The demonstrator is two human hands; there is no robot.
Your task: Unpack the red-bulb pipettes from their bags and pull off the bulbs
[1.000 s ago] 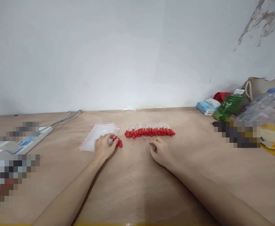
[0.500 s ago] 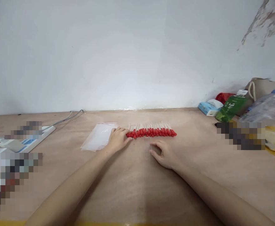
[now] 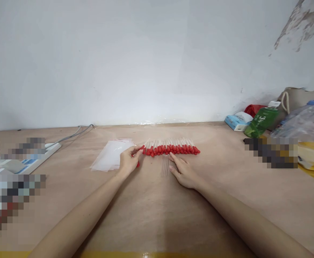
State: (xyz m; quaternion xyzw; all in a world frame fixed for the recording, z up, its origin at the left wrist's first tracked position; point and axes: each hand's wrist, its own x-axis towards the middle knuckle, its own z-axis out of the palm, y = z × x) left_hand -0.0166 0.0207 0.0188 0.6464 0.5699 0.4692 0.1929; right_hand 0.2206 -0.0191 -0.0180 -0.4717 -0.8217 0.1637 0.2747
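"where's the row of red-bulbed droppers [image 3: 171, 149]?"
"mid-frame, just above the right hand [image 3: 183, 172], whose fingers are spread apart, and right of the left hand [image 3: 130, 160], which is pinching."
"and the thin clear tubes [image 3: 165, 166]?"
"below the row's middle, just left of the right hand."
"pinching what?"
"a red bulb [image 3: 141, 147]."

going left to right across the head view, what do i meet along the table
White power strip, translucent plastic bags, the left hand, thin clear tubes, the right hand, blue-and-white box, green plastic bottle with white cap
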